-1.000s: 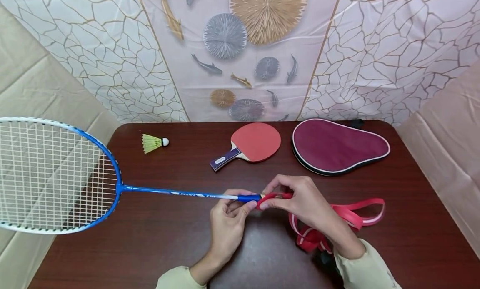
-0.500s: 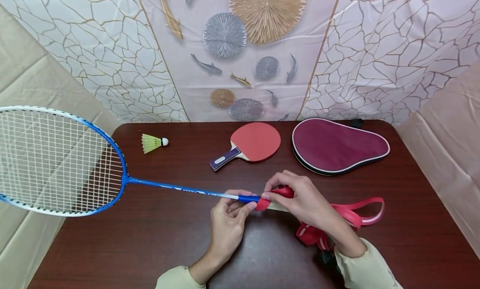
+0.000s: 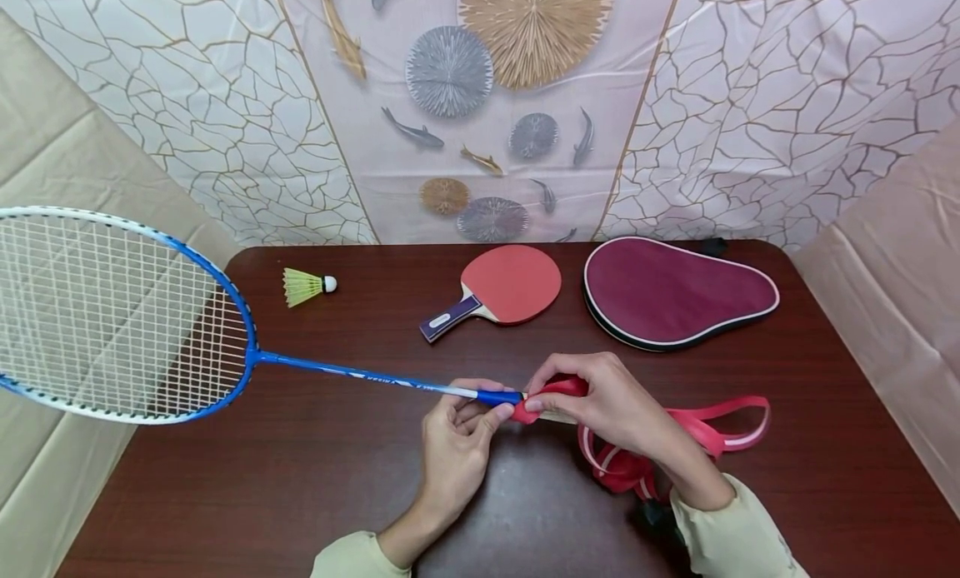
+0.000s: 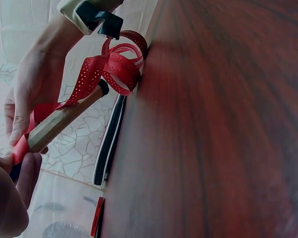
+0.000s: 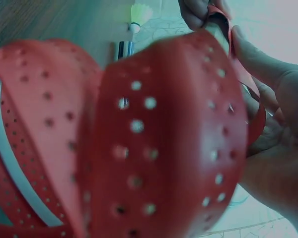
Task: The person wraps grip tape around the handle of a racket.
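Note:
A blue and white badminton racket (image 3: 337, 370) is held across the table, its strung head off to the left. My left hand (image 3: 453, 449) pinches it at the blue cone above the handle, thumb on the start of a red perforated grip tape (image 3: 525, 410). Fingers and thumb of my right hand (image 3: 607, 399) pinch the tape close beside that, where it bends round the handle top. In the left wrist view the bare wooden handle (image 4: 64, 120) runs past the right hand to a dark end cap. Loose tape (image 5: 164, 134) with a pale backing strip fills the right wrist view.
Behind the hands lie a yellow shuttlecock (image 3: 307, 286), a red table tennis bat (image 3: 513, 282) and a maroon bat case (image 3: 675, 291). Loops of loose tape (image 3: 738, 403) rest on the dark wooden table (image 3: 300, 511) under the right forearm. A patterned cloth wall stands behind.
The racket head has tilted upward in the head view. The right hand has shifted slightly, lifting and then lowering the tape against the handle top. The left hand keeps its hold.

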`<action>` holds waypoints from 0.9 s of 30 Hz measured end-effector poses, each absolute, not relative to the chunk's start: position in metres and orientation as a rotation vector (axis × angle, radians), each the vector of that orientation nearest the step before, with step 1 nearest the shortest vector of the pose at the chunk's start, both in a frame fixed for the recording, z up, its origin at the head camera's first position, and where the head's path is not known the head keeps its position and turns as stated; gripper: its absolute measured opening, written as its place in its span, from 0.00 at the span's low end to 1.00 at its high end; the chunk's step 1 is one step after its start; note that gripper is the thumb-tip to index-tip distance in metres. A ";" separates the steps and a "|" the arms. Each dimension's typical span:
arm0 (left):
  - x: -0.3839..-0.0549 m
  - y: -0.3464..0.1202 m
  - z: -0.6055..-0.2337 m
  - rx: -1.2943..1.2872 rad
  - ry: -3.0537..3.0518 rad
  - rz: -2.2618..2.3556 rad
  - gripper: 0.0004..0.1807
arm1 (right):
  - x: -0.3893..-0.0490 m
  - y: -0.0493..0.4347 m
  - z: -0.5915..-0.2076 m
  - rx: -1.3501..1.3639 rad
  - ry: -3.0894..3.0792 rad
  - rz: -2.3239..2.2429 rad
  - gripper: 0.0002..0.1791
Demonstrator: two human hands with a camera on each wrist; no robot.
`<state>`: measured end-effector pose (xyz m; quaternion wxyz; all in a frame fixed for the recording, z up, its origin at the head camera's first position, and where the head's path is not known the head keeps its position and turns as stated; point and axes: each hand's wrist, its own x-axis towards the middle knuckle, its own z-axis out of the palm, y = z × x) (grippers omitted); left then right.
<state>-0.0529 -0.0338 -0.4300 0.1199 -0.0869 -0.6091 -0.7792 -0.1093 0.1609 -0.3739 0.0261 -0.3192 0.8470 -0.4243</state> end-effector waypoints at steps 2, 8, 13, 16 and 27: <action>-0.053 -0.034 -0.430 -0.262 -1.799 -2.269 0.12 | -0.109 0.161 -0.374 -0.956 2.596 -1.308 0.08; -0.052 -0.034 -0.431 -0.251 -1.830 -2.237 0.13 | -0.109 0.160 -0.376 -0.925 2.485 -1.313 0.12; -0.053 -0.035 -0.430 -0.245 -1.855 -2.210 0.14 | -0.108 0.156 -0.378 -0.948 2.491 -1.369 0.10; -0.055 -0.038 -0.428 -0.258 -1.916 -2.153 0.14 | -0.107 0.154 -0.379 -0.946 2.494 -1.406 0.10; -0.053 -0.042 -0.418 -0.312 -1.920 -2.452 0.17 | -0.101 0.150 -0.369 -0.951 2.536 -1.436 0.10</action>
